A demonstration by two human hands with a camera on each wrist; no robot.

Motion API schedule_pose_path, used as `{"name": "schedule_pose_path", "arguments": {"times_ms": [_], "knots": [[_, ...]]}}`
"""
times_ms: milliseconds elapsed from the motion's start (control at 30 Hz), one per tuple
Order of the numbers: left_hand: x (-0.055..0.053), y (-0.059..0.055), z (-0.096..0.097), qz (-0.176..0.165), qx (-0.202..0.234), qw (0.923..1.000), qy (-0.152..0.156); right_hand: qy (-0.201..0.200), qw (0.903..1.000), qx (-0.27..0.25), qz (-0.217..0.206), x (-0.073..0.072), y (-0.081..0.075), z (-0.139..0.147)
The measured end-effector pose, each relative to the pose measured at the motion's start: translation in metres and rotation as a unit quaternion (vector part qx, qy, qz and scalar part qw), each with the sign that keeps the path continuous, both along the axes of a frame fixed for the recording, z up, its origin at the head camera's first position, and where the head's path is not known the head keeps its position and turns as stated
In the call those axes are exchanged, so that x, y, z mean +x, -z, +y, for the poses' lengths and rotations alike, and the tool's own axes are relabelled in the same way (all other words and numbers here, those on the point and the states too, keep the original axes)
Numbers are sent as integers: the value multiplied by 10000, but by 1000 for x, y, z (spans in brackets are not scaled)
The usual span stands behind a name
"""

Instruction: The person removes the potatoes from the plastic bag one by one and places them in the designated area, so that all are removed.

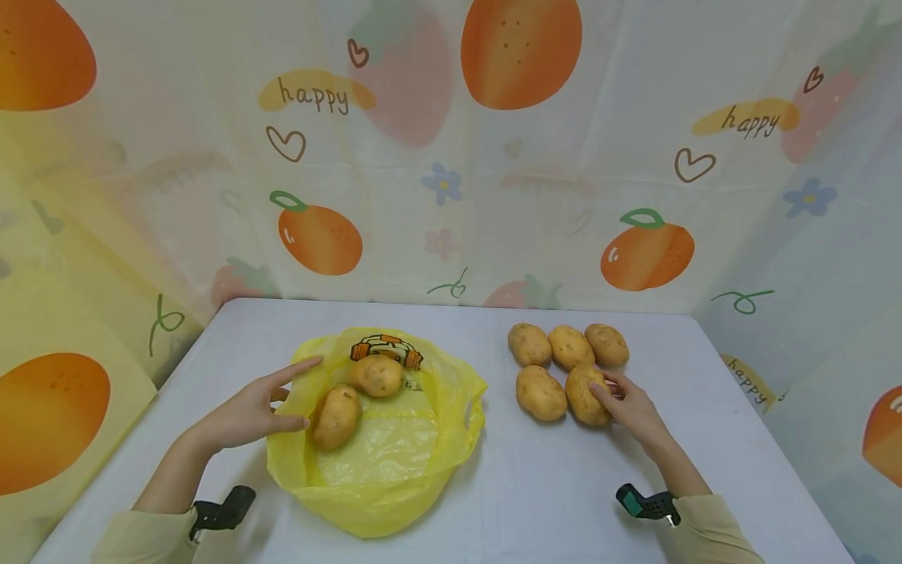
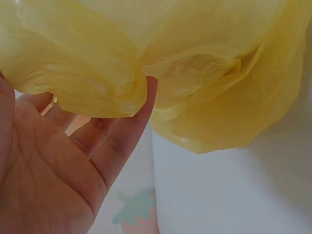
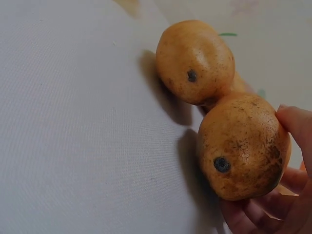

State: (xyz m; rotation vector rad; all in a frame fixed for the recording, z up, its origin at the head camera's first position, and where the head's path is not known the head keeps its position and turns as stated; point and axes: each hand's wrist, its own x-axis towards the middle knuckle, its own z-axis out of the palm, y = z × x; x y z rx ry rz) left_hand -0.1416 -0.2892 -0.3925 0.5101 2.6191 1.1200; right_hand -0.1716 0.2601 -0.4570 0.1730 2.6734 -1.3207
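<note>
A yellow plastic bag (image 1: 373, 513) lies spread on the table with its mouth facing up. Inside it are two potatoes, one upper (image 1: 377, 376) and one lower left (image 1: 337, 417). My left hand (image 1: 247, 411) is at the bag's left rim, thumb and index finger spread apart. In the left wrist view its fingers (image 2: 127, 139) reach out fairly straight against the yellow plastic (image 2: 200, 126). To the right, my right hand (image 1: 634, 407) grips a potato (image 1: 583, 394) from its right side, thumb on top. The same potato (image 3: 241, 146) shows a dark spot in the right wrist view.
Beside the gripped potato sits another potato (image 1: 541, 393). Three more stand in a row behind: left (image 1: 529, 345), middle (image 1: 571, 347) and right (image 1: 607, 345). The white-covered table (image 1: 543, 501) ends at a printed curtain (image 1: 451, 219) behind and at the sides.
</note>
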Motion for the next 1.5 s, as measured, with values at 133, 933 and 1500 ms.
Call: {"name": "schedule_pose_path", "arguments": {"times_ms": [133, 933, 1500], "knots": [[0, 0, 1, -5, -31, 10000, 1, -11, 10000, 27, 42, 0, 1, -1], [-1, -4, 1, 90, -92, 9999, 53, -14, 9999, 92, -82, -2, -2, -4], [-1, -1, 1, 73, -122, 9999, -32, -95, 9998, 113, -109, -3, 0, -4]]}}
